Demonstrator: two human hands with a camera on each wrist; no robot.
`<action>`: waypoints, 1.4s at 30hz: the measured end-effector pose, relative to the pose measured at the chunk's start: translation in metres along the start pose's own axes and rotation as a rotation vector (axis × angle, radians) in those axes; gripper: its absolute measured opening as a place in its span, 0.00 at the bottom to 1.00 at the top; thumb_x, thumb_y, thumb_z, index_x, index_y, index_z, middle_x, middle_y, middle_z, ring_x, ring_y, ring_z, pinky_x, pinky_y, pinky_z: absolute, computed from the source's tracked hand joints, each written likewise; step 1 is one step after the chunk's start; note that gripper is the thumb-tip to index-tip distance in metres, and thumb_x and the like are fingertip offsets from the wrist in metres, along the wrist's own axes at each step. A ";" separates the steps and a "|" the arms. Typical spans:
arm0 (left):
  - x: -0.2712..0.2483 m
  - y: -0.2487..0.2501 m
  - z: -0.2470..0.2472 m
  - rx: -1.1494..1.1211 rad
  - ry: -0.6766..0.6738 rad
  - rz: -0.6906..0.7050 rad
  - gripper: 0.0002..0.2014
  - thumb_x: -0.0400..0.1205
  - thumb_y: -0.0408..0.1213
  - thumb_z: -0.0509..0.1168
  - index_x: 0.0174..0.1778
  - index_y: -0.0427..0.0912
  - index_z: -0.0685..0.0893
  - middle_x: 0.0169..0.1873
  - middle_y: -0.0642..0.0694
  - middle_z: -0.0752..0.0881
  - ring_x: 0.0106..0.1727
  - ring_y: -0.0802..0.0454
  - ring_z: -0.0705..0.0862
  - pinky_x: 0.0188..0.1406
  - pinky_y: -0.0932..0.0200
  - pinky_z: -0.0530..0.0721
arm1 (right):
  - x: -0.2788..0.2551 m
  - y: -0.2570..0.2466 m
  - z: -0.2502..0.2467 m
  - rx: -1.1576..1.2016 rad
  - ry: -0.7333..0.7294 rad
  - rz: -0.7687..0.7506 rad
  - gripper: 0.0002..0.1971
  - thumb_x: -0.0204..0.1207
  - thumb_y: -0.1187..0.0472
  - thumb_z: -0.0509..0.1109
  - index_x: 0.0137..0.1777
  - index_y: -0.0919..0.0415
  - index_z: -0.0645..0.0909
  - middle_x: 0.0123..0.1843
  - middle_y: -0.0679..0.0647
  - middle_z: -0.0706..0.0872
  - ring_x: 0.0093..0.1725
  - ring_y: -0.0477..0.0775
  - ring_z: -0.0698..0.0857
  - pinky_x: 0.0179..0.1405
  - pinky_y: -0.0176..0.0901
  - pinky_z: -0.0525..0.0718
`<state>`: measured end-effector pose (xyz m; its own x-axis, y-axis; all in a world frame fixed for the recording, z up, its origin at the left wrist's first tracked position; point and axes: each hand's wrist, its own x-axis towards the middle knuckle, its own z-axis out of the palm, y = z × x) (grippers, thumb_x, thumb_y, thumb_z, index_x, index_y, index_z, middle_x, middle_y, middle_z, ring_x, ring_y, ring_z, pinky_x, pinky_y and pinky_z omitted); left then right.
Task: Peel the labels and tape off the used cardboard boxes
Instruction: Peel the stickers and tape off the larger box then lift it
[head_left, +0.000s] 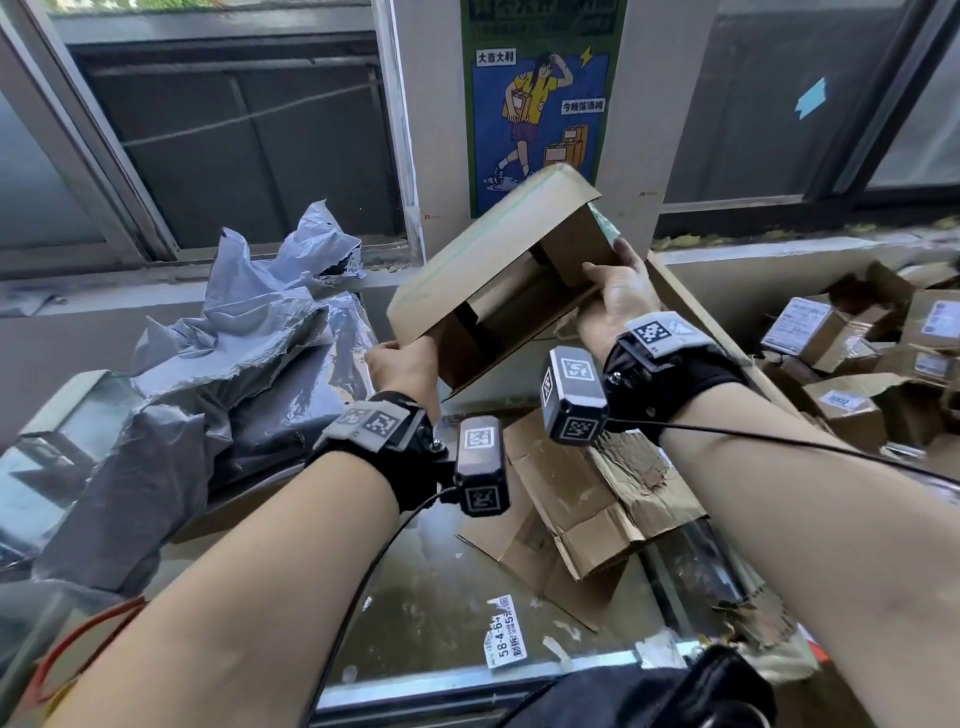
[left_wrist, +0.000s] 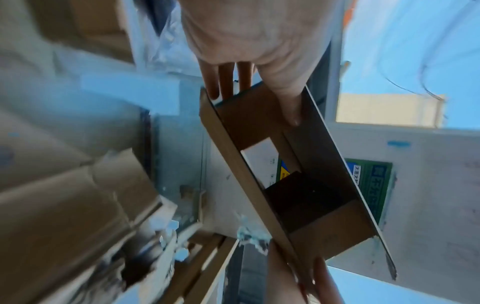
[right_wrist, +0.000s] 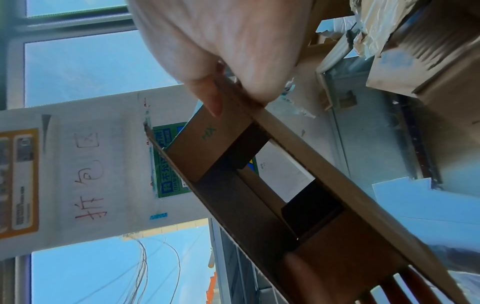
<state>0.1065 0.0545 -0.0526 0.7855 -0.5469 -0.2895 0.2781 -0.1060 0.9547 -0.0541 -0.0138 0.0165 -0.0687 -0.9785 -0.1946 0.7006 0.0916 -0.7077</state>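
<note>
I hold a brown cardboard box (head_left: 483, 265) up in the air above the table, tilted, both ends open so I can see through it. My left hand (head_left: 402, 364) grips its lower left end, thumb inside (left_wrist: 291, 107) and fingers (left_wrist: 223, 80) outside the wall. My right hand (head_left: 618, 291) grips the upper right end, pinching a flap between thumb and fingers (right_wrist: 215, 100). A green line runs along the box's outer face. In the wrist views the box (left_wrist: 306, 185) (right_wrist: 285, 185) shows bare inner flaps.
Flattened torn cardboard (head_left: 587, 499) lies on the table below the box. Peeled labels (head_left: 506, 631) stick to the table near me. Grey plastic mailer bags (head_left: 234, 338) pile at left. A bin of several labelled boxes (head_left: 857, 353) stands at right. Windows and a poster (head_left: 540, 104) are behind.
</note>
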 end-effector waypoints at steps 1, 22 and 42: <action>-0.006 0.002 0.001 -0.043 0.001 -0.028 0.34 0.56 0.47 0.74 0.58 0.41 0.76 0.46 0.44 0.85 0.47 0.45 0.86 0.54 0.48 0.87 | -0.003 0.001 -0.001 0.003 -0.037 0.002 0.29 0.68 0.86 0.62 0.61 0.56 0.76 0.68 0.65 0.79 0.66 0.65 0.79 0.66 0.56 0.80; -0.033 0.028 -0.010 0.390 0.097 0.277 0.27 0.69 0.51 0.77 0.58 0.37 0.84 0.57 0.38 0.87 0.60 0.41 0.85 0.55 0.58 0.80 | -0.014 -0.012 -0.015 -1.692 -0.015 -0.465 0.47 0.65 0.43 0.80 0.77 0.62 0.61 0.73 0.60 0.69 0.73 0.64 0.69 0.71 0.62 0.68; -0.020 0.024 -0.023 0.529 -0.095 0.427 0.24 0.75 0.20 0.55 0.69 0.33 0.74 0.65 0.33 0.79 0.70 0.39 0.75 0.71 0.56 0.70 | -0.009 -0.017 -0.029 -1.195 -0.130 -0.490 0.21 0.88 0.53 0.49 0.37 0.59 0.76 0.45 0.61 0.82 0.48 0.60 0.78 0.44 0.41 0.68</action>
<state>0.1099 0.0817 -0.0250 0.7076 -0.6989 0.1041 -0.3718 -0.2430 0.8960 -0.0860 -0.0012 0.0103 -0.0197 -0.9614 0.2744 -0.4463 -0.2372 -0.8629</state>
